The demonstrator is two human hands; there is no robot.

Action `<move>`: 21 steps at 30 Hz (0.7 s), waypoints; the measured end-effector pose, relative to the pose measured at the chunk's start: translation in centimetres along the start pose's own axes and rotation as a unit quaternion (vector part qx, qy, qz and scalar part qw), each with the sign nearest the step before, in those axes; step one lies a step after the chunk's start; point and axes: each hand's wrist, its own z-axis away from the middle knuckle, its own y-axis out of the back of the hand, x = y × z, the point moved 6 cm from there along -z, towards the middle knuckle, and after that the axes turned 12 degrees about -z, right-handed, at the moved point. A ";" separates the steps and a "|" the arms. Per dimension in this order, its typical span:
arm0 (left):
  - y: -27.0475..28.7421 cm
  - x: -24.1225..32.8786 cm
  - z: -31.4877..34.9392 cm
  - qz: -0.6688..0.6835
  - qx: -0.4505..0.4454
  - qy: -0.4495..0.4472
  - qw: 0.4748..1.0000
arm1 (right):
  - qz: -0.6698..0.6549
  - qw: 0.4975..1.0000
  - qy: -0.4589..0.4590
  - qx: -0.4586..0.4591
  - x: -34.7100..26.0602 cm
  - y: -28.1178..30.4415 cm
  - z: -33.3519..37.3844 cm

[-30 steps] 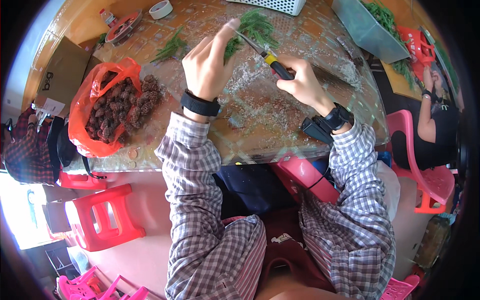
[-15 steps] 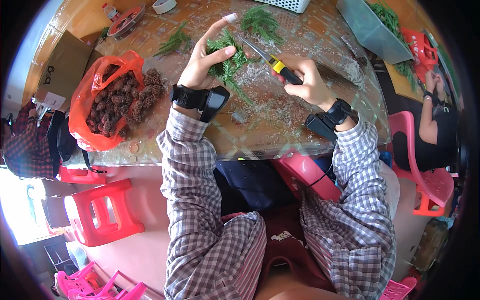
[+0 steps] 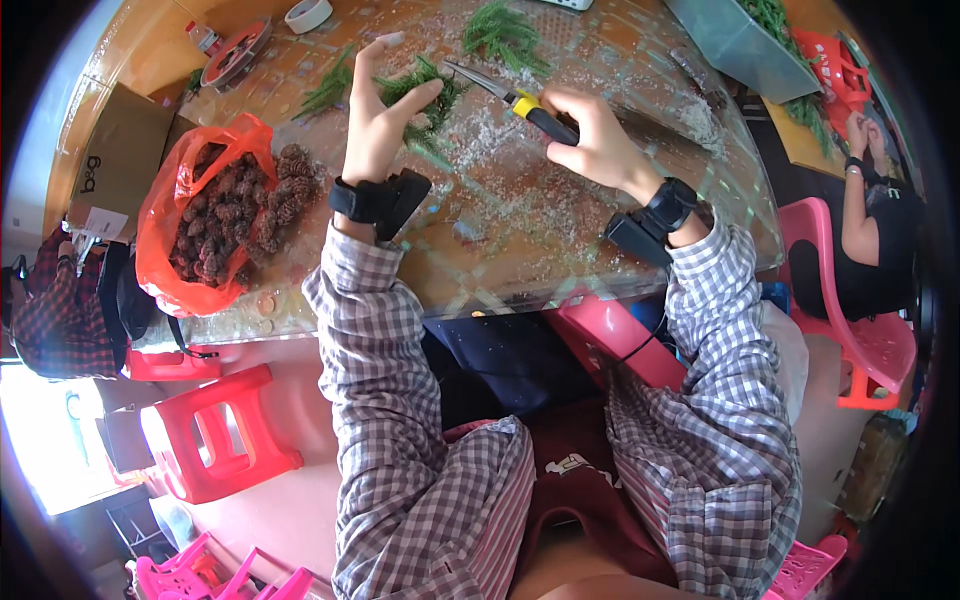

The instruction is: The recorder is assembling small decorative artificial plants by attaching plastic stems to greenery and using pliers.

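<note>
My left hand (image 3: 378, 125) has its thumb across a green artificial pine sprig (image 3: 432, 104), with the index finger stretched up and away from the thumb. The other fingers are hidden behind the hand and greenery. In my right hand (image 3: 598, 142) are long-nose pliers (image 3: 527, 108) with black and yellow handles. Their narrow jaws point left toward the top of the sprig, close to my left thumb. Whether the tips touch the sprig I cannot tell. One more green sprig (image 3: 503, 38) lies on the table beyond the pliers, and another (image 3: 328, 92) lies left of my left hand.
An open orange-red plastic bag (image 3: 160, 232) of pine cones (image 3: 215, 220) sits at the table's left. White flakes litter the glass-topped table (image 3: 500, 262). A roll of tape (image 3: 308, 14) lies at the back; a translucent bin (image 3: 735, 50) holds greenery. Another person (image 3: 868, 235) sits at right.
The view has shifted slightly. The sprig has turned in my left hand, its long lower tip no longer reaching toward me. The pliers have moved a little left.
</note>
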 end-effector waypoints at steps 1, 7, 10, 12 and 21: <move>0.2 -0.4 0.0 -0.002 0.000 0.003 1.000 | 0.009 0.999 0.036 0.000 -0.3 0.1 -0.1; 0.0 -1.4 0.4 0.102 -0.033 0.047 0.993 | 0.010 0.997 0.074 -0.003 -0.7 0.0 0.0; -0.1 -1.4 0.5 0.154 -0.046 0.065 0.985 | 0.016 0.997 0.075 -0.010 -0.8 0.0 0.1; -0.3 -1.6 0.5 0.213 -0.066 0.081 0.971 | 0.024 0.997 0.075 -0.013 -0.8 0.1 0.2; 0.4 -0.9 0.4 0.251 -0.071 0.061 0.963 | 0.043 0.994 0.096 -0.021 -0.5 -0.1 0.1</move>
